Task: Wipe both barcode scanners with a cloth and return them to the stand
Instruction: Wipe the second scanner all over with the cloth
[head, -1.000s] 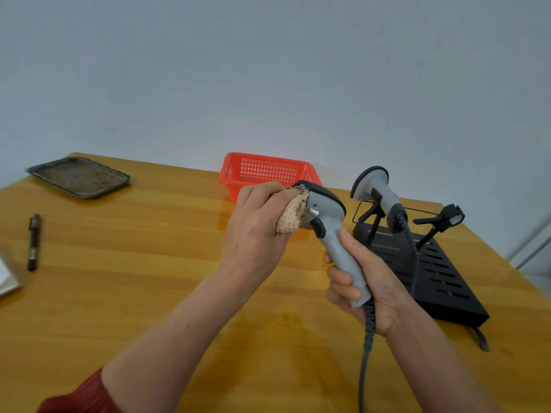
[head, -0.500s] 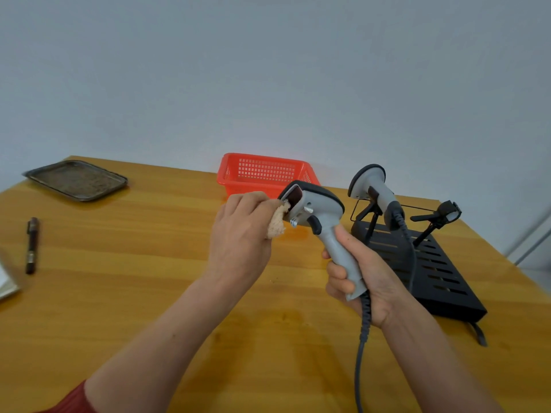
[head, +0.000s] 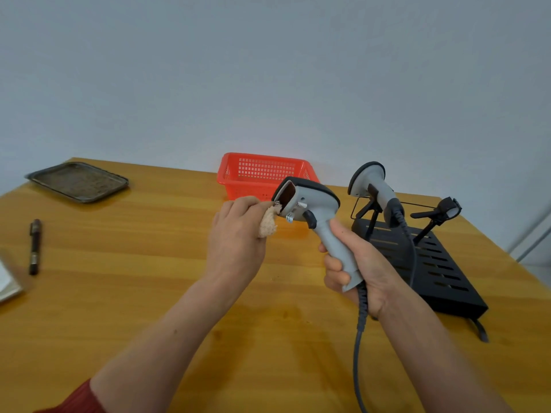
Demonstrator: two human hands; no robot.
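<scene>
My right hand [head: 357, 269] grips the handle of a grey barcode scanner [head: 316, 210], held upright above the table with its dark window facing left. My left hand [head: 238, 236] holds a small beige cloth [head: 268, 223] bunched in its fingers, the cloth touching the lower edge of the scanner's window. The scanner's coiled grey cable [head: 359, 338] hangs down from the handle. A second grey scanner [head: 372, 186] sits in a holder on the black slotted stand [head: 441, 275] at the right. The stand's other black holder [head: 444, 211] holds nothing.
A red plastic basket [head: 262, 174] stands at the back of the wooden table [head: 119, 293], behind the hands. A dark metal tray [head: 79, 181] lies at the back left, a dark pen [head: 35, 245] near the left edge, and a pale flat object [head: 7, 286] at the far left.
My left hand with the cloth has slid down and left, off the scanner's head to the lower edge of its window. The window now shows uncovered.
</scene>
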